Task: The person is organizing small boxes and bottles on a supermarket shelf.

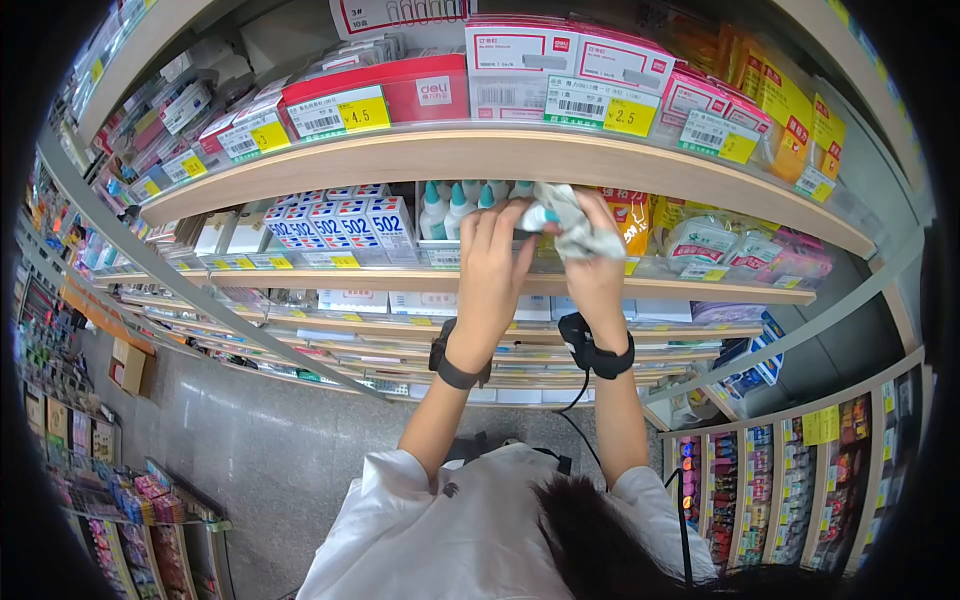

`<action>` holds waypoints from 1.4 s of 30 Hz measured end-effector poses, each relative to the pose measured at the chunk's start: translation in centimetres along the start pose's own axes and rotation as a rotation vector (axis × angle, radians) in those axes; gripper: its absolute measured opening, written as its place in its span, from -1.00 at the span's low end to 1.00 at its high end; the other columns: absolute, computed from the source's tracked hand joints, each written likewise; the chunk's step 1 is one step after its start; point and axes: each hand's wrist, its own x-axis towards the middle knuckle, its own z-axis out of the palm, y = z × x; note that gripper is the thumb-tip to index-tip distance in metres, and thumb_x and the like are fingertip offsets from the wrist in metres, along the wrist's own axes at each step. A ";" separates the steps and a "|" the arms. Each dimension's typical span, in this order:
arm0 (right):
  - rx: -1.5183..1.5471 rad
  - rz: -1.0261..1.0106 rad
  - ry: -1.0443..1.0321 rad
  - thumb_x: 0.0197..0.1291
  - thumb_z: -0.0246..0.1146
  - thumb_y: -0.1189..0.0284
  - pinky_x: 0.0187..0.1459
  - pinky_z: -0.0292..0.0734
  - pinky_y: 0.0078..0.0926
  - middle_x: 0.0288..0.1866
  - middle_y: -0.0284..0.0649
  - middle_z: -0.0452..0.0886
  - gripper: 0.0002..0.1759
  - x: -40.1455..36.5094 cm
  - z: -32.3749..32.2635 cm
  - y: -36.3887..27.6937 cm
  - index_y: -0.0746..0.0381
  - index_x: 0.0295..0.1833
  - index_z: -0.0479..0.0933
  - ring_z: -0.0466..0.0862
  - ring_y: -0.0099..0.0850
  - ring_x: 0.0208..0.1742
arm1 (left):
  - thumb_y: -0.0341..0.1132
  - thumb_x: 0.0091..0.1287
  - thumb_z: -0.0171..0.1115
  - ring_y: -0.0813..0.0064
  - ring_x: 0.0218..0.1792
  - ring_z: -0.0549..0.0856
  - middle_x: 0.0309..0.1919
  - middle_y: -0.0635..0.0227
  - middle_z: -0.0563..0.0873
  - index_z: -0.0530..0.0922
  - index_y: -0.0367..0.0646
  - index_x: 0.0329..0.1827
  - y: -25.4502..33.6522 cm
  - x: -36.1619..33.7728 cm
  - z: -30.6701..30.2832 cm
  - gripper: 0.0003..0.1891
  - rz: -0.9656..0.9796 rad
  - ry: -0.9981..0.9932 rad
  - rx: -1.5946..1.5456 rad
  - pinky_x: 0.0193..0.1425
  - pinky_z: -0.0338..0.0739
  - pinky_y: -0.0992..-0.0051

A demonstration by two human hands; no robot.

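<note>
In the head view, my left hand (492,250) is closed on a small white glue bottle (538,218) with a teal part, held tilted in front of the middle shelf. My right hand (597,270) grips a crumpled whitish-grey cloth (582,238), which lies against the bottle and hides part of it. Behind my left hand stand several upright white glue bottles (433,215) with teal caps in a tray. Left of them are stacked boxes marked 502 (340,225). An orange packet (638,222) hangs just right of the cloth.
Above is a wooden shelf edge (500,158) with red-and-white stationery boxes (520,50) and price tags. More shelves (400,328) run below. A curved grey metal bar (215,300) crosses at left. A black cable (585,420) hangs from the right wrist strap.
</note>
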 end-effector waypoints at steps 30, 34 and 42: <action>-0.241 0.003 -0.097 -0.18 0.36 0.51 -0.24 0.55 -0.49 -0.19 -0.11 0.60 -0.62 -9.3 -2.6 -9.7 0.35 -0.14 0.60 0.66 -0.25 -0.24 | -0.56 0.16 0.27 0.66 -0.43 0.64 -0.36 0.38 0.73 0.57 -0.22 -0.09 7.9 -8.9 -7.3 -0.76 -0.344 -0.357 -0.631 -0.32 0.49 0.63; -0.259 -0.073 -0.041 -0.35 0.35 0.55 -0.29 0.56 -0.53 -0.24 -0.14 0.63 -0.61 -9.0 -3.0 -9.7 0.35 -0.22 0.64 0.67 -0.29 -0.29 | -0.53 0.16 0.29 0.59 -0.43 0.66 -0.38 0.34 0.72 0.57 -0.24 -0.11 8.1 -8.5 -7.8 -0.77 -0.522 -0.412 -0.666 -0.33 0.51 0.59; -0.127 -0.195 -0.045 -0.35 0.35 0.47 -0.39 0.52 -0.53 -0.32 -0.16 0.66 -0.65 -9.0 -3.4 -8.9 0.31 -0.29 0.67 0.66 -0.31 -0.39 | -0.51 0.12 0.33 0.38 -0.43 0.71 -0.40 0.22 0.70 0.55 -0.26 -0.15 7.9 -8.4 -8.7 -0.77 -0.425 -0.504 -0.488 -0.31 0.54 0.48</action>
